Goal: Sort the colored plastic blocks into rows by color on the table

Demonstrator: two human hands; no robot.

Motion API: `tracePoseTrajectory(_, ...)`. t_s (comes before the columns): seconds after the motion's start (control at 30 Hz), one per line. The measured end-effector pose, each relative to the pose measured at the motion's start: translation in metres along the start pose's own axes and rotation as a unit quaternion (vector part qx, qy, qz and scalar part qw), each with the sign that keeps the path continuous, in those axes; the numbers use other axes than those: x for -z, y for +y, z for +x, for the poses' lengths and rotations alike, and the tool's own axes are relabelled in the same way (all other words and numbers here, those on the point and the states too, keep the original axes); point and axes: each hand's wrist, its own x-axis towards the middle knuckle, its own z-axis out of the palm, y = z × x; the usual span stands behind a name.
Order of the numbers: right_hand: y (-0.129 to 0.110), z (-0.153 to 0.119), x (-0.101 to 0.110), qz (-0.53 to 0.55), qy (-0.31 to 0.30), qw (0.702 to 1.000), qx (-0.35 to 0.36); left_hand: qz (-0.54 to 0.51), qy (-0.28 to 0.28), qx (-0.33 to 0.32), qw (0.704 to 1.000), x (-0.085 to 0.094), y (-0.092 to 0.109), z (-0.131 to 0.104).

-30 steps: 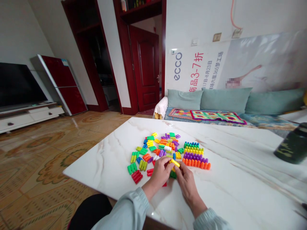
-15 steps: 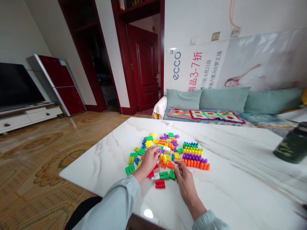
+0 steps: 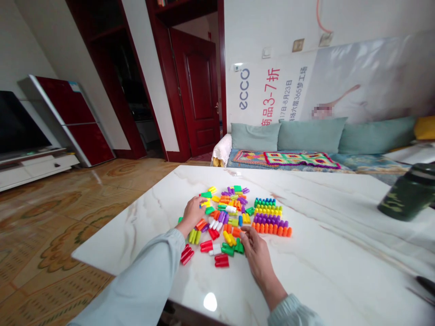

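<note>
Though near yellow blocks (image 3: 207, 204), left hand (image 3: 193, 212) of uncertain grip; right hand (image 3: 256, 246) loosely wide beside orange block (image 3: 236, 232).

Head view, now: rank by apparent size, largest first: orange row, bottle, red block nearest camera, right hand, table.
1. Table
2. Bottle
3. Right hand
4. Orange row
5. Red block, smallest despite lying nearer the camera than the orange row

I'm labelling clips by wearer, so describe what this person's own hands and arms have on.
Both the left hand and the right hand are without gloves. The left sleeve and right sleeve are long, pale grey-blue and plain, with gathered cuffs at the wrists. I can make out no watch or ring.
</note>
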Motion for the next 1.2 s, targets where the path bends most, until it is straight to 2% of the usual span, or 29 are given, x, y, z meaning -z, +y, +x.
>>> tracePoseTrajectory(0.17,-0.005,0.000,0.002,-0.004,-0.006,1.000,-0.003,-0.053,-0.035,0.030,0.998,0.005,-0.001,0.003)
tracePoseTrajectory(0.3,-0.007,0.000,0.004,-0.013,0.000,1.000,-0.002,-0.077,-0.056,0.028,0.995,0.027,0.007,-0.019)
tracePoseTrajectory(0.37,-0.007,0.000,0.004,-0.012,-0.002,1.000,0.000,-0.061,-0.050,0.012,0.997,0.040,0.011,-0.040)
tracePoseTrajectory(0.5,-0.007,0.000,0.004,-0.010,0.001,1.000,0.004,0.043,-0.009,-0.091,0.995,0.057,0.015,-0.102)
tracePoseTrajectory(0.6,-0.007,-0.001,0.005,-0.026,0.011,0.999,0.017,0.070,-0.031,-0.145,0.986,0.056,0.020,-0.148)
tracePoseTrajectory(0.7,-0.007,-0.002,0.006,-0.045,0.015,0.998,0.031,0.076,-0.089,-0.163,0.980,0.043,0.028,-0.175)
tracePoseTrajectory(0.8,-0.006,-0.004,0.006,-0.053,0.009,0.998,0.041,0.088,-0.130,-0.133,0.978,0.026,0.035,-0.178)
tracePoseTrajectory(0.97,-0.004,-0.007,0.004,-0.070,-0.025,0.996,0.043,0.111,-0.140,-0.070,0.981,0.004,0.037,-0.157)
tracePoseTrajectory(1.2,0.005,-0.006,0.002,-0.098,-0.035,0.994,0.027,0.105,-0.063,-0.074,0.990,-0.011,0.030,-0.134)
